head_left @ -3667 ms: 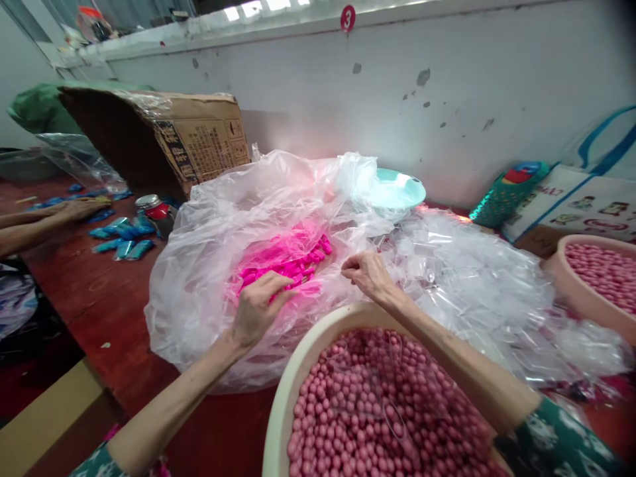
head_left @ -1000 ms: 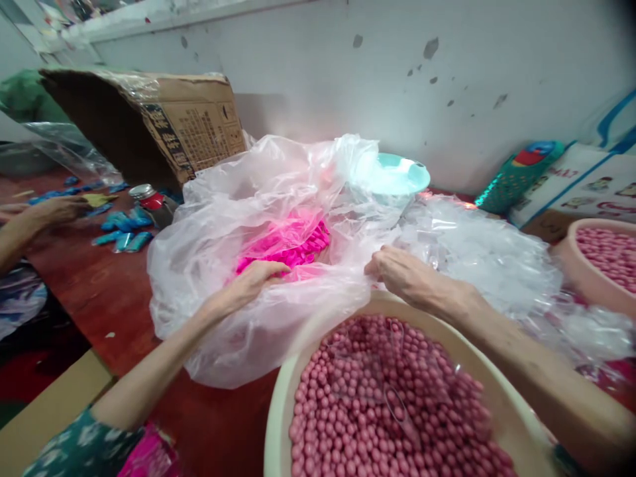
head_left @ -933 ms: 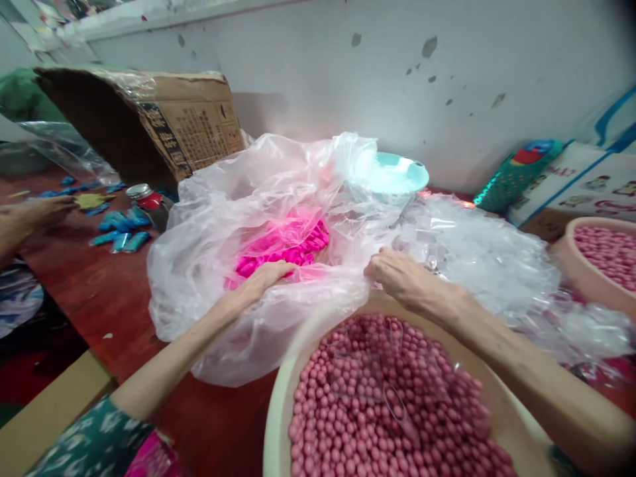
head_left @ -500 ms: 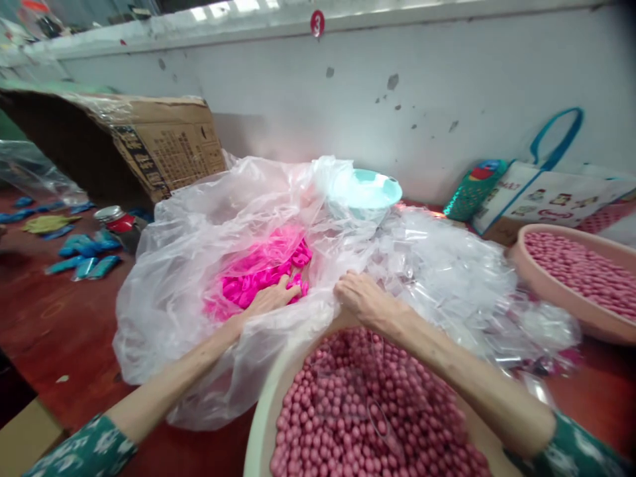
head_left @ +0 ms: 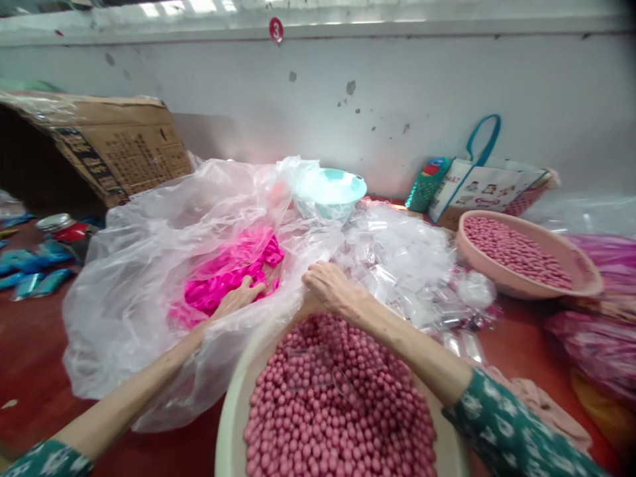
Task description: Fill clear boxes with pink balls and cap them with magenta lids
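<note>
"Red worktop on my feed. Count for me?"

"One cloudy plastic bag, one cream basin, one peach basin, one mint bowl."

"And the right hand?"

"Clamped on the bag's edge, apart from the left hand; whether that one grips anything, I can't tell."

"Pink pieces?"

"Glossy, too many to count, heaped inside the bag, left hand among them."

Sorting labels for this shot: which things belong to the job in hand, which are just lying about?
Likely in the job:
left hand, at the pink pieces
right hand, pinching the clear bag
cream tub of pink balls, close by

Likely lying about:
cardboard box
turquoise bowl
tote bag
jar
blue packets
</note>
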The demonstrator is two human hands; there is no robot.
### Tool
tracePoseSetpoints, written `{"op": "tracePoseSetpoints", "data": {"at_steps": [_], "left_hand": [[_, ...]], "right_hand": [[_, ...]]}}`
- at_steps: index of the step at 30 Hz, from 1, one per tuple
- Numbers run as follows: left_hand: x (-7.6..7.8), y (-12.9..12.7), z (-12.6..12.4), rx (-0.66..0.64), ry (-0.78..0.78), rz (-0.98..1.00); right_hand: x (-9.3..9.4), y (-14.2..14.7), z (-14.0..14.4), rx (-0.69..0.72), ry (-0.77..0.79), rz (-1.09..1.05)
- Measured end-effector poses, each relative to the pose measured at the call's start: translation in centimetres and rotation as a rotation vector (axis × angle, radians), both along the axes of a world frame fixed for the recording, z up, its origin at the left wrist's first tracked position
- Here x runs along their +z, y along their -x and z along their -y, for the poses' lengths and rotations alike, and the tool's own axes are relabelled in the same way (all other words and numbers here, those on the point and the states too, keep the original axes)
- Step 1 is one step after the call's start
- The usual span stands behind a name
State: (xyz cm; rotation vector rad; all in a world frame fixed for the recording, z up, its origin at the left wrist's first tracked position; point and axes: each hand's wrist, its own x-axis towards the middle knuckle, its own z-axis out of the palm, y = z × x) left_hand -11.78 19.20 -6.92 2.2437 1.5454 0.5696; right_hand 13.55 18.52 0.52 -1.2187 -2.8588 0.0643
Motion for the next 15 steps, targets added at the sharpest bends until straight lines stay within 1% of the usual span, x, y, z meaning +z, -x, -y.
{"op": "tracePoseSetpoints", "data": {"at_steps": [2, 5, 8, 12, 15], "left_hand": [[0.1, 0.4, -0.5, 0.044, 0.022, -0.042], [0.9, 1.5, -1.4, 0.113, 0.039, -0.076], [1.7, 2.1, -1.6, 0.106, 0.06, -0.06], [1.8, 1.5, -0.8, 0.05, 0.085, 0.005], [2.3, 0.9, -0.3, 0.104, 0.017, 0.091]], "right_hand": [[0.1, 0.0, 0.0, -0.017, -0.021, -0.008], [0.0, 0.0, -0.1, -0.027, -0.04, -0.026], [-0.3, 0.0, 0.0, -0.014, -0.043, -0.049], [-0.9, 0.2, -0.1, 0.008, -0.032, -0.099], [-1.1, 0.3, 0.0, 0.005, -0.009, -0.145]]}}
